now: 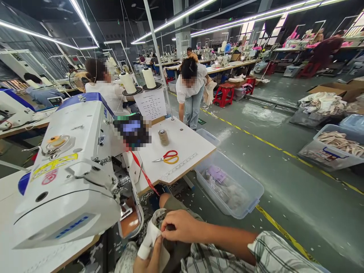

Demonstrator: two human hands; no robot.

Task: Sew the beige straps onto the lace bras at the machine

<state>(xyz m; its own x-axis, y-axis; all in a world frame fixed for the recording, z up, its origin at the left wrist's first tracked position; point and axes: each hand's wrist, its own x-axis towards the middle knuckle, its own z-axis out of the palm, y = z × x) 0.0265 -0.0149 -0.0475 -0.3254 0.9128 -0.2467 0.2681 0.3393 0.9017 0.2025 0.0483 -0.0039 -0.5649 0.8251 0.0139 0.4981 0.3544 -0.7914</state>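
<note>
A piece of white fabric (150, 237) is held over the lap, to the right of the sewing machine. My left hand (149, 259), at the bottom edge, grips it from below with the thumb pointing up. My right hand (180, 226) pinches the fabric's upper right edge, its fingertips close to my left thumb. A small dark object (171, 227) shows within the curl of my right hand; what it is cannot be made out. The white and blue sewing machine (74, 182) stands at the left, its head close to the fabric.
Red and yellow scissors (170, 156) and a beige thread spool (163, 137) lie on the white table (187, 146). A clear bin (230, 185) with fabric pieces is on the floor to the right. Behind the table a person (192, 87) bends forward.
</note>
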